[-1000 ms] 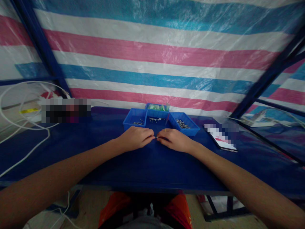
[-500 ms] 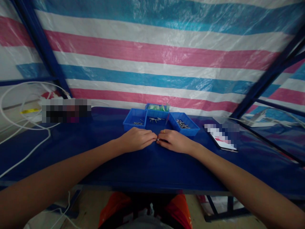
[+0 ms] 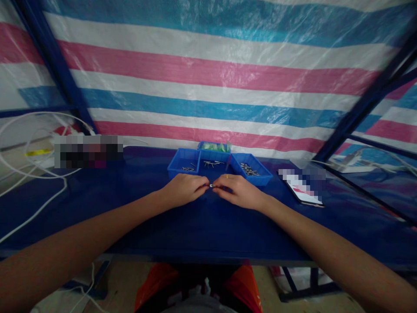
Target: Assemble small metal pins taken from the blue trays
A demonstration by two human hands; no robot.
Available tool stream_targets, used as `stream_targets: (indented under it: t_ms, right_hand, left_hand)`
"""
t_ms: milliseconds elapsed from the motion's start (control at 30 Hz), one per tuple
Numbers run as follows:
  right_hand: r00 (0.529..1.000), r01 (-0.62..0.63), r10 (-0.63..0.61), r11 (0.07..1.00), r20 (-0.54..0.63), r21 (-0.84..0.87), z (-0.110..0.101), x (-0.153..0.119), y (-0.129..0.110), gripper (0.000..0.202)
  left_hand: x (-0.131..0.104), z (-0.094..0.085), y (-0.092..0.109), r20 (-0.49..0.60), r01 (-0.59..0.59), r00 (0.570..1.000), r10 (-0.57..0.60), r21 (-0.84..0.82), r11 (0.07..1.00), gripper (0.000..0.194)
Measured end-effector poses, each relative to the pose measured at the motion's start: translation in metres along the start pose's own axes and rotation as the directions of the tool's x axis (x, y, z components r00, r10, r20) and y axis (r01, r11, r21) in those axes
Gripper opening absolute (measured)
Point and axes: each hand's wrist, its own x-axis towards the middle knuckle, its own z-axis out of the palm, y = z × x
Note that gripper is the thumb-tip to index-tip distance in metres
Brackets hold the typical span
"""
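Between my two hands is a small shiny metal piece point(image 3: 211, 185), too small to name more exactly. My left hand point(image 3: 184, 190) is closed in a pinch, its thumb and fingertips at the left end of the piece. From the other side my right hand point(image 3: 243, 192), with a ring on one finger, pinches the piece's right end. Just beyond the hands, several thin metal pins point(image 3: 210, 164) lie loose. A blue bin point(image 3: 174, 161) with a few small metal parts stands past my left hand, and another blue bin point(image 3: 263, 177) holding many metal parts is past my right.
A blue tray with green-and-clear packets point(image 3: 215, 147) sits at the back. To the right a phone point(image 3: 306, 198) lies on the blue table point(image 3: 208, 230). White cables point(image 3: 48, 198) loop at the left. Behind the table hangs a striped plastic sheet point(image 3: 208, 78) between blue frame posts.
My fingertips have drawn slightly apart and a little away from me, so the small metal piece shows more clearly between them. The bins and phone stay put.
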Motion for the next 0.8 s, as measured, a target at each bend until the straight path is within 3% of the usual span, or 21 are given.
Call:
stream_targets:
  t_ms: [200, 433, 800]
  right_hand:
    - [1.000, -0.011, 0.011, 1.000, -0.022, 0.011, 0.0003, -0.0001, -0.0003, 0.017]
    - [0.990, -0.116, 0.117, 0.993, -0.074, 0.014, -0.0023, 0.0004, 0.0008, 0.015]
    - [1.000, 0.002, -0.001, 0.997, 0.005, -0.076, -0.0031, -0.0020, -0.0068, 0.017]
  left_hand:
    - [0.0005, 0.0011, -0.0015, 0.023, 0.021, 1.000, -0.019, -0.074, 0.997, 0.016]
    - [0.0003, -0.0009, -0.0007, 0.054, 0.063, 0.997, -0.060, -0.065, 0.996, 0.016]
    - [0.0001, -0.0043, 0.0013, 0.112, 0.068, 0.991, -0.073, 0.052, 0.996, 0.013]
